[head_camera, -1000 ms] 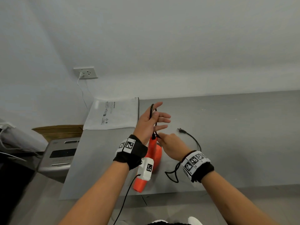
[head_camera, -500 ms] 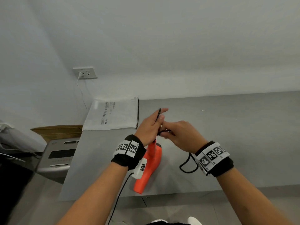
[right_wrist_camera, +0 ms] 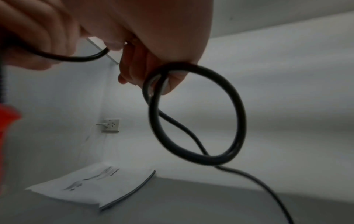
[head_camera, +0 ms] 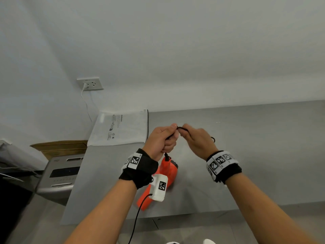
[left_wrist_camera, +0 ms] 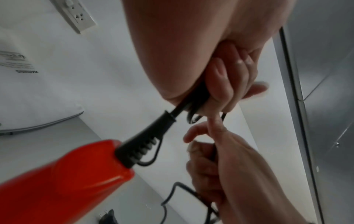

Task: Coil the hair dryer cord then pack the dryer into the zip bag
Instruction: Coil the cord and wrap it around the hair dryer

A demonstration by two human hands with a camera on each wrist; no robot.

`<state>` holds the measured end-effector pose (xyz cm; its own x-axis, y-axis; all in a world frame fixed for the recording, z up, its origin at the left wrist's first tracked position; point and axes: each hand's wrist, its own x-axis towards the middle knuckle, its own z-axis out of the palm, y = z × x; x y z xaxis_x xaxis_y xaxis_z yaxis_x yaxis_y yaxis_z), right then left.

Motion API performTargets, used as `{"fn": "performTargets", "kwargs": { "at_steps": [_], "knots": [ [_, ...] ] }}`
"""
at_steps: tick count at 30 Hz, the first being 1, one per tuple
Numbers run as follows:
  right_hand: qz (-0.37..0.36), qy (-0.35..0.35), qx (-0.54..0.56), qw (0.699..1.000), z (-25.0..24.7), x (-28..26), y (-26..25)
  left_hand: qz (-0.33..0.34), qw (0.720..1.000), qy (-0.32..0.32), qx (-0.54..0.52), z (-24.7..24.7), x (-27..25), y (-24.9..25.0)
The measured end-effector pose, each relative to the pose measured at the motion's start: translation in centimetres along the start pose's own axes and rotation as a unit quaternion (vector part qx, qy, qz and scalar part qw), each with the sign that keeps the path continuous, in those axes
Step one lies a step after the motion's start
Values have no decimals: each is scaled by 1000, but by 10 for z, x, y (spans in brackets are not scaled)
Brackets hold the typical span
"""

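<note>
**Hands meet to add another turn of cord**

Since a second ago the left hand has gone from flat and spread to a fist round gathered cord, and the right hand has risen from the counter to meet it. Coiling looks partly done: slack runs down toward the counter.

Left hand: fingers curled tight, gripping the cord just above the black collar at the dryer handle. The orange dryer hangs below it, near the counter's front edge. Right hand: fingers closed on the cord, a loop dangling under it. The bag lies flat at the far left, untouched.
</note>
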<state>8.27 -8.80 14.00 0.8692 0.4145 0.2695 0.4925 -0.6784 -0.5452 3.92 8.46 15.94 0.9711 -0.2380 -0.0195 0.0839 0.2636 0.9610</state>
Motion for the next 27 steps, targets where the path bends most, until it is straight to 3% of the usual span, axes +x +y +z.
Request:
{"fn": "performTargets", "kwargs": {
  "at_steps": [7, 11, 16, 19, 23, 27],
  "knots": [
    [78, -100, 116, 985, 32, -20, -15, 25, 999, 20, -8, 1, -7, -4],
    [52, -136, 63, 987, 37, -26, -25, 22, 999, 33, 26, 3, -5, -6],
    [26, -122, -30, 992, 31, -34, -24, 50, 995, 66, 48, 1, -1, -7],
    [-24, -115, -85, 989, 16, -39, -27, 51, 986, 79, 136, 0, 1, -9],
    [-91, -56, -147, 983, -21, -32, -28, 54, 920, 101, 374, 5, 2, -6],
    [-110, 2, -157, 981, -44, -15, -17, 28, 926, 41, 373, 12, -1, 4]
  ]
}}
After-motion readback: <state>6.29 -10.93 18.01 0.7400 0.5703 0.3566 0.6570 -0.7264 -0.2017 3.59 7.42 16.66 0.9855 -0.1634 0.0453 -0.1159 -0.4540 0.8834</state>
